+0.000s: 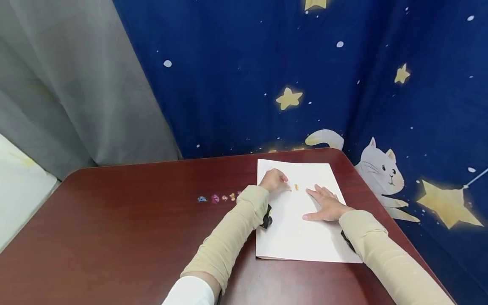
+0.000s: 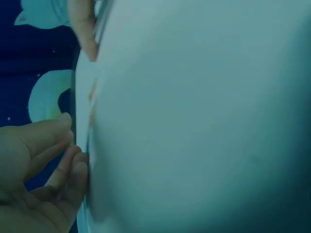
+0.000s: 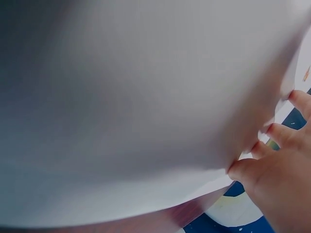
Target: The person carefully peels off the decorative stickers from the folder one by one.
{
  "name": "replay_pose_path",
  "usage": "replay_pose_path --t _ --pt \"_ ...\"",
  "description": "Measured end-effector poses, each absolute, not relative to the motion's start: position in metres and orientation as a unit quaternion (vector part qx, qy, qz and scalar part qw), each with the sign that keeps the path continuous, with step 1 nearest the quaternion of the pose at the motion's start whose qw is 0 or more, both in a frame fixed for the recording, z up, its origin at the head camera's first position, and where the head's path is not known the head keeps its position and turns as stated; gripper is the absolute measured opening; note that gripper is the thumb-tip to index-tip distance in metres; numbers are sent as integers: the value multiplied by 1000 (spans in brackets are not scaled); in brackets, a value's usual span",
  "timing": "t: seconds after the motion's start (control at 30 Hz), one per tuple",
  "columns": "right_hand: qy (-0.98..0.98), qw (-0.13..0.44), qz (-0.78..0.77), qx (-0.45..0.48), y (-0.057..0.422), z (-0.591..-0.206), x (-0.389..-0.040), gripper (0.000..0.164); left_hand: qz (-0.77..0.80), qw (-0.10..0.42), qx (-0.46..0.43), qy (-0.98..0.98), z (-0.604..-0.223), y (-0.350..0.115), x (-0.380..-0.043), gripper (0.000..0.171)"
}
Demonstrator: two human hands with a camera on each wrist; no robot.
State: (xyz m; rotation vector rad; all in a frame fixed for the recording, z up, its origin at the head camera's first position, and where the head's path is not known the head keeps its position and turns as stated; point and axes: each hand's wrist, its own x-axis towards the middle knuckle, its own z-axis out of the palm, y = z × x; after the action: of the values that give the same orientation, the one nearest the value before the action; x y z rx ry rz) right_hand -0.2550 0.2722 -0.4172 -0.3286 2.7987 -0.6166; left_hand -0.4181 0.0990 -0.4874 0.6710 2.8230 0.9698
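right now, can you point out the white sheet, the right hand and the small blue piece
white sheet (image 1: 295, 237): head view, on its bare surface nearer the person
right hand (image 1: 328, 206): head view, on the back of the hand
small blue piece (image 1: 202, 198): head view, on its middle

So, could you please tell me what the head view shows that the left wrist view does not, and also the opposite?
Only the head view shows the grey curtain and the row of small coloured pieces on the table, to the left of the paper.

Only the left wrist view shows the thumb and fingers of the left hand close up, from low beside the paper.

Both show the paper, the orange pieces on it, the left hand, the right hand, and the blue curtain.
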Motion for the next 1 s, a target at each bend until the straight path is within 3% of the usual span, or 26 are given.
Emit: replay_pose_path --t 0.03,0.13,0.27,0.4,0.7,1.0 --pt "962 130 -213 -113 271 -418 -255 96 306 23 227 924 -499 101 -423 25" --pt "960 130 -217 -117 269 -420 -253 95 270 34 219 937 -488 102 -410 27" --pt "960 130 -219 -116 269 -420 -252 94 237 81 197 948 -434 99 -366 23" --pt "961 132 -213 -115 269 -419 -253 95 211 59 209 953 -409 98 -344 16" --pt "963 118 -208 -125 273 -415 -253 93 168 34 254 952 -404 100 -344 4" --pt "963 127 -202 -123 273 -415 -254 95 183 36 245 951 -405 101 -343 8"
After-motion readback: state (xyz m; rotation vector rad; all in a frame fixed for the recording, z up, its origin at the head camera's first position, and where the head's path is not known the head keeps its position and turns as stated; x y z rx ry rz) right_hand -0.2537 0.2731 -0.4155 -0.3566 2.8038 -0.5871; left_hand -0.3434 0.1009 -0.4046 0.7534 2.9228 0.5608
